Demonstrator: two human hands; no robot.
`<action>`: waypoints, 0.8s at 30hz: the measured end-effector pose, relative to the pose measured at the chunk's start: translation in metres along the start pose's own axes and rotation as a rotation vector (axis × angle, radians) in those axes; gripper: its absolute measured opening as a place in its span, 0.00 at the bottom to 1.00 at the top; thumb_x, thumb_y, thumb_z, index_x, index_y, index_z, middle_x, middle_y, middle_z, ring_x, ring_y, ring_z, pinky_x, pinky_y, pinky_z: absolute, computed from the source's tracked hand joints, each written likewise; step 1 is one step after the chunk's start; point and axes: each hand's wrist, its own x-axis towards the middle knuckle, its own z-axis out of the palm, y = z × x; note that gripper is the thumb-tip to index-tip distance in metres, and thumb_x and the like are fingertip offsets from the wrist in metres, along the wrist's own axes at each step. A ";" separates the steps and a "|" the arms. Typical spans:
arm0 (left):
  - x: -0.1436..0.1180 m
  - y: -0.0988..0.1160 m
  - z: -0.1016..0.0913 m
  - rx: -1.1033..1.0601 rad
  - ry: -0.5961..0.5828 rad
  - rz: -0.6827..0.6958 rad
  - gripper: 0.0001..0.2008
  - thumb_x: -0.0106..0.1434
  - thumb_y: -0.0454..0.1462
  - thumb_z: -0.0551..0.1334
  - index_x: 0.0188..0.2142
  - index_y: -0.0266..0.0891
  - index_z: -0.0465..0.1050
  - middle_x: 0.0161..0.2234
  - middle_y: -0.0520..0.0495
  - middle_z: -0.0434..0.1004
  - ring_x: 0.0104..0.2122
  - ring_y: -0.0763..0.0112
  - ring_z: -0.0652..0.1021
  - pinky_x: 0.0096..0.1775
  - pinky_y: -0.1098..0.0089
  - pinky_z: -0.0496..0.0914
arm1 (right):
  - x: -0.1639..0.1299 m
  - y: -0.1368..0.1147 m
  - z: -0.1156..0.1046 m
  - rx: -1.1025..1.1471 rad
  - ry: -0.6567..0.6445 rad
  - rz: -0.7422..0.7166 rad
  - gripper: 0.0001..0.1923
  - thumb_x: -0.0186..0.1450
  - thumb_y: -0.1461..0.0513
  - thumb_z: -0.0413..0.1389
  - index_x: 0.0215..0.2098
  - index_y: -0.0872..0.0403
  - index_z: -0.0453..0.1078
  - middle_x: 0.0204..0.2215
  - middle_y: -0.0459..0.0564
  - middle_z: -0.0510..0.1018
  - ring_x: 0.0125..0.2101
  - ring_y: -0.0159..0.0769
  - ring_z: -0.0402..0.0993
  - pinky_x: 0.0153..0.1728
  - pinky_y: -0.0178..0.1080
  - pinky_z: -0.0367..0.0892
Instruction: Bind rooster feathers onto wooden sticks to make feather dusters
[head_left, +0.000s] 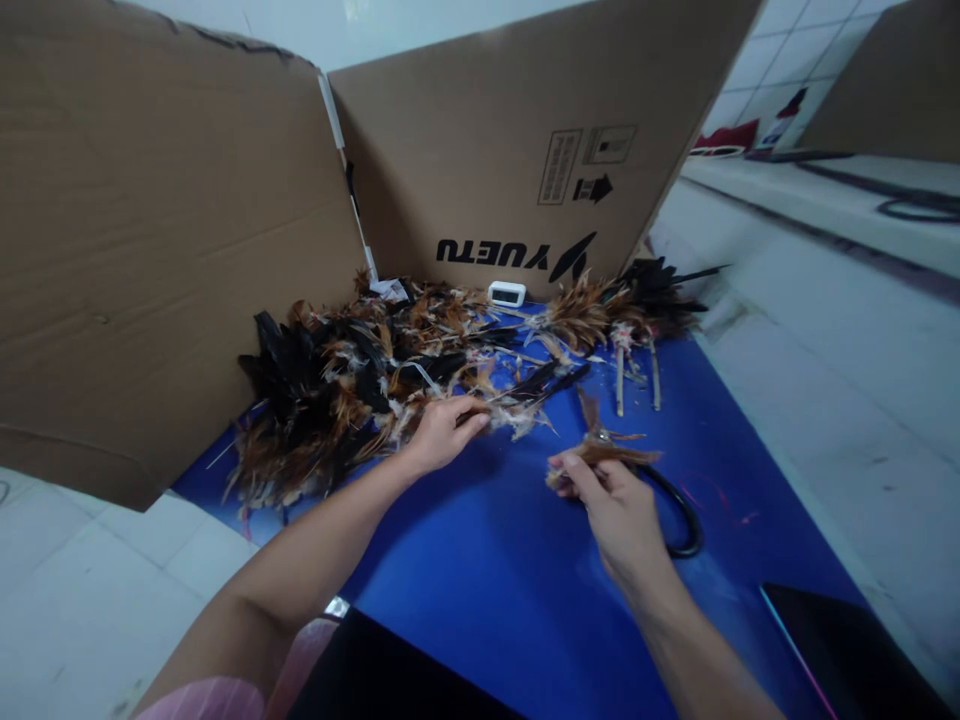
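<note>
A big pile of brown and black feathers (337, 390) lies on a blue mat (487, 560) against cardboard walls. My left hand (442, 432) reaches into the pile's right edge and pinches a feather there. My right hand (611, 505) holds a small bundle of brown feathers (600, 445) above the mat. A black curved cable (679, 510) runs from under that hand. A few more feather bunches (600, 315) with bare quills lie at the back right.
Cardboard sheets (172, 230) stand behind and to the left, one printed with a logo. A small white clock-like device (507, 293) sits at the cardboard's foot. A dark flat object (847, 640) lies at the mat's lower right. White tiled floor (825, 380) surrounds the mat.
</note>
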 end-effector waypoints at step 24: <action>-0.004 0.009 0.009 -0.322 0.145 -0.160 0.09 0.61 0.38 0.57 0.39 0.37 0.69 0.28 0.51 0.72 0.23 0.78 0.71 0.27 0.76 0.67 | -0.006 0.001 0.004 -0.018 -0.259 -0.013 0.16 0.58 0.51 0.57 0.31 0.56 0.66 0.25 0.51 0.78 0.22 0.34 0.73 0.24 0.35 0.66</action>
